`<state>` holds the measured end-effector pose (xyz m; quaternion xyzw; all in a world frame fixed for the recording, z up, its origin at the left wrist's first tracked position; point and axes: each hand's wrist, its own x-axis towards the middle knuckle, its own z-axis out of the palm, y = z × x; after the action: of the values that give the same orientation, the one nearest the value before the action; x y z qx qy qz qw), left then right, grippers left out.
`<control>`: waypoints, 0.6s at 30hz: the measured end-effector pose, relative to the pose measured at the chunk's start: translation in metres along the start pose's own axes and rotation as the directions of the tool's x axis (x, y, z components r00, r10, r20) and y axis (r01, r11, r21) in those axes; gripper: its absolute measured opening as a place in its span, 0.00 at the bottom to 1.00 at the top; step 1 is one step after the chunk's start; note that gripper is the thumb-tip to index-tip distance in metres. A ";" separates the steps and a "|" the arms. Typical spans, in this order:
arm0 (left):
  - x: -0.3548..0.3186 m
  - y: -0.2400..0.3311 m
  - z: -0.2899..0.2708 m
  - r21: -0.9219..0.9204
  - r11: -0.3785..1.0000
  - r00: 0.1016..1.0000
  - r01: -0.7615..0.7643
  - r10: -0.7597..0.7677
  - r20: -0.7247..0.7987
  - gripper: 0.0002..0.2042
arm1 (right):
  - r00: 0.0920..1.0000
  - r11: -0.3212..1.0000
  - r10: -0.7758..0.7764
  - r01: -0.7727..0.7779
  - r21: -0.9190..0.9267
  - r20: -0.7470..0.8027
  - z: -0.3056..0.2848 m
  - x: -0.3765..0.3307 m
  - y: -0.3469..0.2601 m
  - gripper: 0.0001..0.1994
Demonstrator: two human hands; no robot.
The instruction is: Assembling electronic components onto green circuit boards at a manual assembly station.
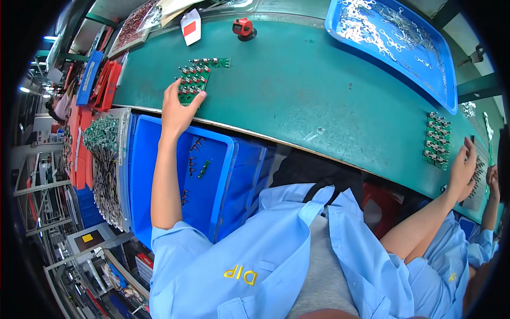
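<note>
You are sitting at an electronics assembly line in a factory.

A long green counter (319,90) curves across the upper frame, carrying green circuit boards (192,80) studded with components and, at upper right, a blue tray (443,80) of small metal parts. Blue plastic bins (159,175) sit below the counter's edge at centre left, metal racks (48,212) crowd the far left, and you and the person at lower right both wear light blue work coats (255,260).

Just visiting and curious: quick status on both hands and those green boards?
Left hand flat on the left board, no grip. Right hand beside the right board, contact unclear. Green belt between them; a co-worker's hand close by.
</note>
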<state>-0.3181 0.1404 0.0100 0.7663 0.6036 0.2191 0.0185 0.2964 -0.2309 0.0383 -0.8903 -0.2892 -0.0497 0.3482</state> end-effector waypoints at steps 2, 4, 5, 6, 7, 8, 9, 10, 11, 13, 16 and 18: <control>0.003 0.020 0.002 -0.049 0.996 0.997 0.075 -0.074 0.028 0.27 | 0.994 0.995 -0.070 0.075 0.073 -0.080 0.003 -0.020 -0.049 0.16; 0.004 0.022 0.000 -0.079 0.990 0.993 0.113 -0.111 0.037 0.27 | 0.965 0.962 -0.235 0.248 0.110 -0.119 0.006 -0.024 -0.072 0.15; 0.003 0.021 -0.001 -0.082 0.993 0.996 0.090 -0.089 0.022 0.26 | 0.926 0.922 -0.360 0.372 0.110 -0.115 0.014 -0.026 -0.079 0.14; 0.000 0.019 0.001 -0.084 0.994 0.998 0.068 -0.067 0.010 0.26 | 0.913 0.893 -0.388 0.406 0.193 -0.122 0.023 -0.035 -0.102 0.13; -0.003 0.017 0.001 -0.084 0.995 0.999 0.047 -0.047 -0.004 0.26 | 0.897 0.866 -0.427 0.441 0.235 -0.110 0.037 -0.046 -0.128 0.12; -0.008 0.014 0.002 -0.088 0.996 0.999 0.031 -0.033 -0.017 0.25 | 0.877 0.835 -0.471 0.478 0.274 -0.096 0.053 -0.059 -0.155 0.12; -0.014 0.014 0.004 -0.099 0.995 0.999 0.031 -0.033 -0.013 0.25 | 0.844 0.779 -0.535 0.500 0.380 -0.014 0.067 -0.069 -0.179 0.11; -0.020 0.015 0.003 -0.118 0.993 1.000 0.010 -0.012 -0.019 0.25 | 0.779 0.716 -0.623 0.527 0.458 0.077 0.080 -0.079 -0.211 0.13; -0.023 0.017 0.001 -0.133 0.991 0.999 -0.022 0.019 -0.025 0.24 | 0.690 0.628 -0.715 0.558 0.542 0.118 0.102 -0.087 -0.235 0.14; -0.028 0.019 -0.004 -0.159 0.984 0.996 -0.085 0.079 -0.040 0.24 | 0.512 0.496 -0.843 0.619 0.609 0.167 0.155 -0.099 -0.288 0.15; -0.021 0.033 0.005 -0.197 0.971 0.991 -0.135 0.127 -0.053 0.22 | 0.445 0.414 -0.891 0.710 0.570 0.092 0.260 -0.104 -0.353 0.16; -0.017 0.033 0.005 -0.214 0.966 0.989 -0.142 0.129 -0.076 0.21 | 0.434 0.480 -0.875 0.720 0.501 0.213 0.305 -0.112 -0.391 0.17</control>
<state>-0.2887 0.1168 0.0103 0.7920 0.5222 0.3085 0.0694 -0.0460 0.1439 0.0072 -0.5515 -0.7555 0.0430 0.3510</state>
